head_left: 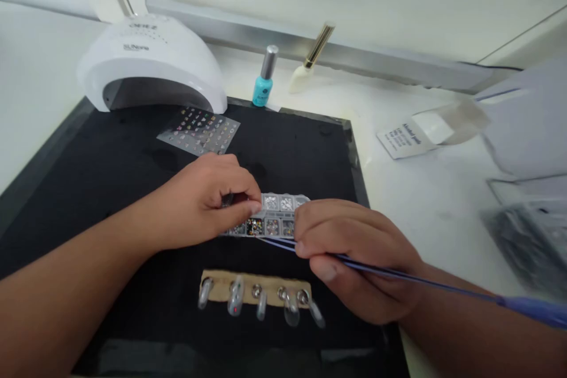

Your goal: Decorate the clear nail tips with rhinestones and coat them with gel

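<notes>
Black fills the mat [301,153], greyer along its edges, on the white table [443,207], with a glossy white dome lamp [155,53] bearing dark lettering at its far left corner. Near the table's far edge, one bottle [262,90] is turquoise with a silver cap, the other [301,78] cream with gold. Near the mat's near edge, the tan strip [270,294] bears clear-greyish tips, one red-dotted; the clear case [272,214] shows silvery and mixed black-orange specks, the slim tool [390,273] blue-violet.
</notes>
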The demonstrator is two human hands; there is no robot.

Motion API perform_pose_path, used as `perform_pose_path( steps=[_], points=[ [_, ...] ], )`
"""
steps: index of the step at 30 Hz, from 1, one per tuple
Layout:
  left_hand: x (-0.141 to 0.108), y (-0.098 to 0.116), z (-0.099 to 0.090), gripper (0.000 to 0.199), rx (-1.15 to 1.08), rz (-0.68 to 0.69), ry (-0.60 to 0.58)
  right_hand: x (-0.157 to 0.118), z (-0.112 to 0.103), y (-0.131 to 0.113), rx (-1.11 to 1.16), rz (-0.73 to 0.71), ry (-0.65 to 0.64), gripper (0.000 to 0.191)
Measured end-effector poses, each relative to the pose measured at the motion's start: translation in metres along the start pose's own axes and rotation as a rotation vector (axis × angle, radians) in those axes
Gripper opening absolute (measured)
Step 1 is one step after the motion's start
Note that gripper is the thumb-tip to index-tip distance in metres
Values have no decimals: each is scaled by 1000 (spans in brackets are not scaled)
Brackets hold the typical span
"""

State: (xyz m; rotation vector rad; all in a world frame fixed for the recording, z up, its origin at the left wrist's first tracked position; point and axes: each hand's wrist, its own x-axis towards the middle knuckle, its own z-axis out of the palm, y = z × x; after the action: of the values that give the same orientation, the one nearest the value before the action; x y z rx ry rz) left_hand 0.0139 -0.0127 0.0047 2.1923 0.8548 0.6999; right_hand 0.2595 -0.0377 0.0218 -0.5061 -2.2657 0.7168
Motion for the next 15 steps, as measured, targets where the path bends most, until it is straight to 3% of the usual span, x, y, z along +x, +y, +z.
perform_pose_path(
  steps=[8, 15],
  points=[
    [0, -4, -1, 22, 45, -62, 22, -5, 7, -22, 92, -29, 254, 14],
    [-2, -5, -2, 25, 42, -90, 30, -25, 1, -35, 66, 16, 237, 17]
  ],
)
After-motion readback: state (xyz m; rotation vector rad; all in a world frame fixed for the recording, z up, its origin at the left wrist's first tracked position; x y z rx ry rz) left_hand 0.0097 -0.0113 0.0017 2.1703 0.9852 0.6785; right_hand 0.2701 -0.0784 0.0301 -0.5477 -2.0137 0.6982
